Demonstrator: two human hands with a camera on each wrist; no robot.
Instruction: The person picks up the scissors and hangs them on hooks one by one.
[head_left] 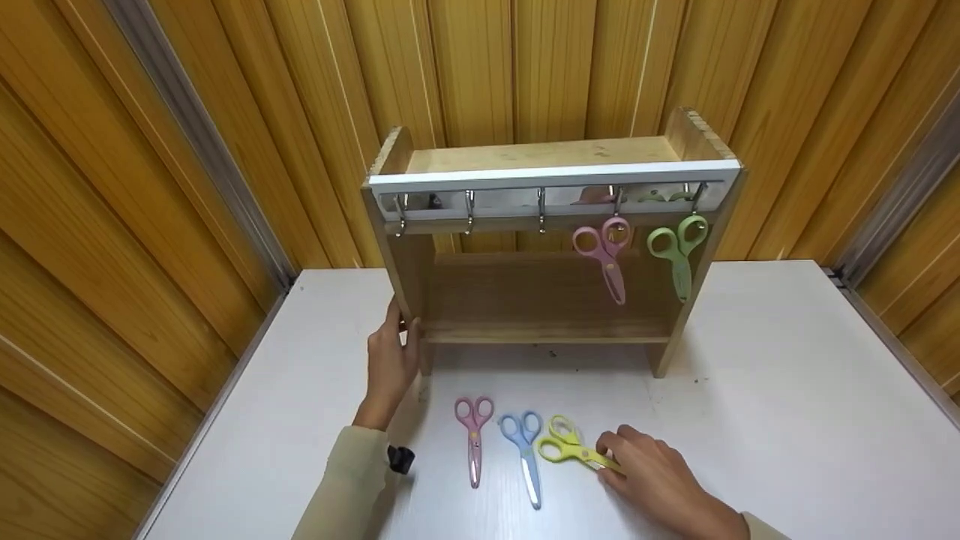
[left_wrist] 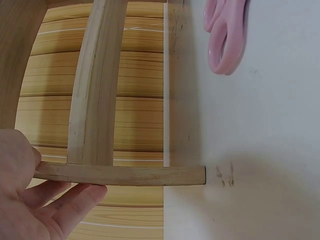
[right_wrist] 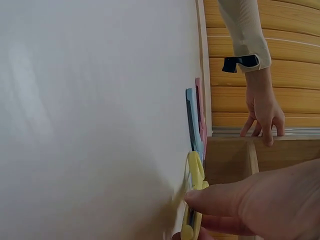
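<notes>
My left hand (head_left: 390, 366) grips the left side panel of a wooden rack (head_left: 551, 330), thumb on one face and fingers on the other, as the left wrist view shows. At the front right, my right hand (head_left: 651, 471) pinches the blade end of yellow scissors (head_left: 568, 448), whose handles point left. Beside them on the table lie blue scissors (head_left: 525, 450) and pink scissors (head_left: 475, 439), handles toward the rack. From the rack's hooks hang another pair of pink scissors (head_left: 609, 259) and green scissors (head_left: 679, 255), blades down.
A white strip (head_left: 555, 175) along the rack's top front carries several metal hooks (head_left: 541, 211); three on the left hold nothing. The white table (head_left: 787, 390) meets wood-panelled walls (head_left: 472, 67) behind and at both sides. A black strap (head_left: 400, 459) sits at my left cuff.
</notes>
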